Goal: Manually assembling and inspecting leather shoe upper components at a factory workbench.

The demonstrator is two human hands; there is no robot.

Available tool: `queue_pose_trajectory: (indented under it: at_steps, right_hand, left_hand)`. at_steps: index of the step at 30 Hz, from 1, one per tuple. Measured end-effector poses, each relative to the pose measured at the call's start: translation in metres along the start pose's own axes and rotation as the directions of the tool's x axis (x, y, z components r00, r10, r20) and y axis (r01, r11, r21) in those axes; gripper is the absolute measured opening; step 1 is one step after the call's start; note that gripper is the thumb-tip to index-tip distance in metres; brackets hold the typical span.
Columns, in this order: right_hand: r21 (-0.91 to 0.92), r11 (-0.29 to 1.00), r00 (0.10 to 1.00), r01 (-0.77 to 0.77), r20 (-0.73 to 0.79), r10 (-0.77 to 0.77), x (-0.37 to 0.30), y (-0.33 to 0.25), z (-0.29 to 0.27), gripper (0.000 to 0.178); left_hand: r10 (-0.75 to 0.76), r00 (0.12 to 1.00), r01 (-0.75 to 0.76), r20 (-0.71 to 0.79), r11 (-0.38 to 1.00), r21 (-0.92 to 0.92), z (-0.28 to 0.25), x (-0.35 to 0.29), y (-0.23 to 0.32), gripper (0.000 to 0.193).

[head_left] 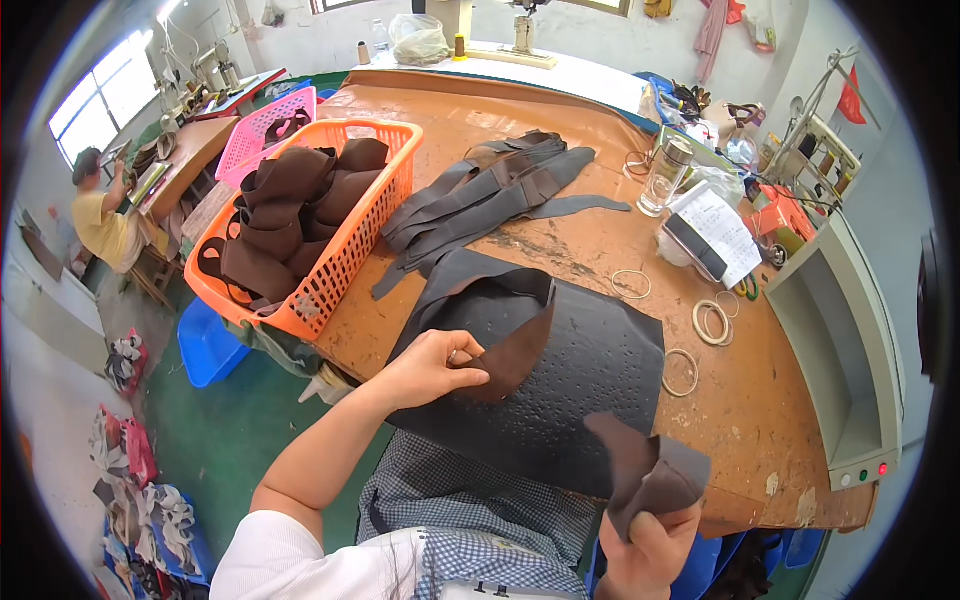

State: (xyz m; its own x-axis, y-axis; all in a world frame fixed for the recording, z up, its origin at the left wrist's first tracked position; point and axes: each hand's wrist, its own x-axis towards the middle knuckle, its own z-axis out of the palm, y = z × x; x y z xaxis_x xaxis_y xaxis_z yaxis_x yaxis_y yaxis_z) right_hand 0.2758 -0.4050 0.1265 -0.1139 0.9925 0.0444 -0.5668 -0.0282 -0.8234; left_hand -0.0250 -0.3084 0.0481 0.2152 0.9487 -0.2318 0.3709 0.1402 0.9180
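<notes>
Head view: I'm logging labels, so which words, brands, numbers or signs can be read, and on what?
None can be read reliably.
White paper sheet: lines of writing, too small and blurred to read.
Brown strip in left hand, brown piece in right hand, black mat: no lettering visible.

White walls surround a green floor. Bright daylight shows through a multi-pane window at far left. A worn, brown-topped workbench fills the middle, with a white-topped table behind it.
</notes>
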Motion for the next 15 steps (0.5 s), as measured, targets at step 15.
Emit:
queue_pose_trajectory:
  at_steps: [15]
  right_hand:
    - [0.412, 0.752, 0.851, -0.515, 0.145, 0.504, 0.089, 0.143, 0.004, 0.035]
  left_hand:
    - [0.278, 0.960, -0.253, 0.028, 0.909, -0.330, -0.013, -0.039, 0.072, 0.034]
